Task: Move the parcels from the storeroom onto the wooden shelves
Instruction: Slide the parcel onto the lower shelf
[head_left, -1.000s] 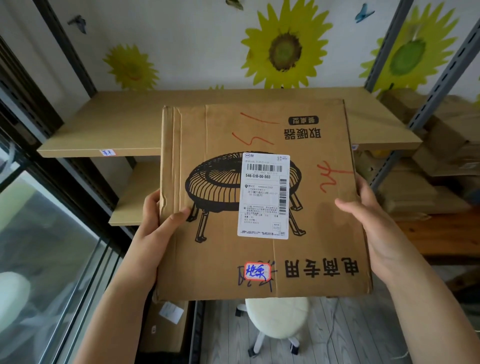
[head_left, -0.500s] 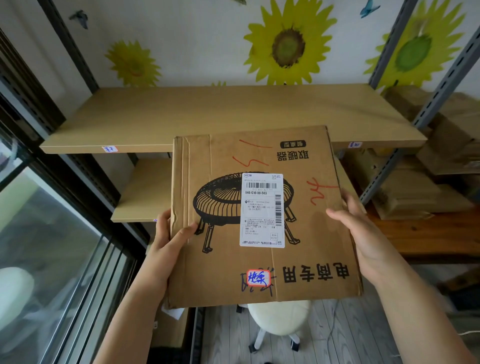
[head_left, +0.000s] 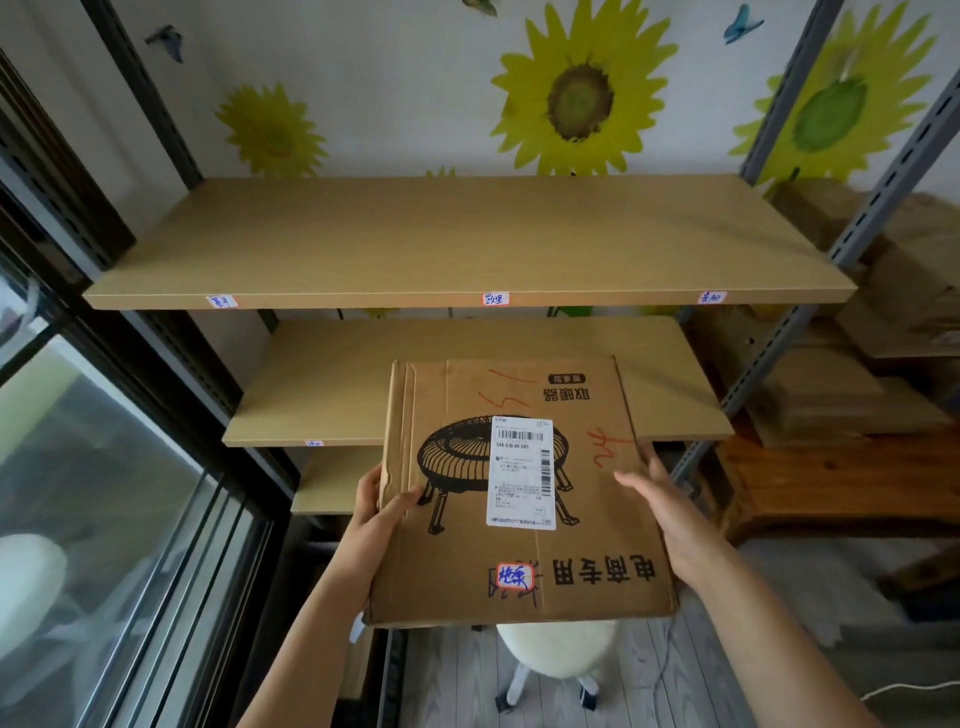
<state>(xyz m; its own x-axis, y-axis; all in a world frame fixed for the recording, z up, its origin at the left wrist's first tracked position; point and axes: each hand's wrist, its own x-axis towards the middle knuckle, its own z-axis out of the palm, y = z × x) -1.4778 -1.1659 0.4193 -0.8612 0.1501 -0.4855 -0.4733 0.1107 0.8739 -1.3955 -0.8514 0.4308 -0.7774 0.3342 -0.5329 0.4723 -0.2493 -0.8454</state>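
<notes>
A flat brown cardboard parcel (head_left: 467, 561) with a printed heater drawing, a white shipping label and red scribbles is held level in front of me. My left hand (head_left: 382, 519) grips its left edge, thumb on top. My right hand (head_left: 670, 509) grips its right edge. The parcel's far edge overlaps the front of the second wooden shelf (head_left: 322, 395). Above it runs the wider top wooden shelf (head_left: 415, 244), bare, with small handwritten tags on its front edge. A third shelf (head_left: 332, 483) shows below, left of the parcel.
Grey slotted metal uprights (head_left: 810, 312) frame the shelves. Stacked brown parcels (head_left: 841, 395) fill the neighbouring rack on the right, above a wooden bench (head_left: 841, 478). A white stool (head_left: 556, 649) stands on the floor under the parcel. A glass window (head_left: 104, 493) runs along the left.
The parcel has come down and away from me, from covering the top shelf to the level of the second shelf. Both hands kept their hold on its edges.
</notes>
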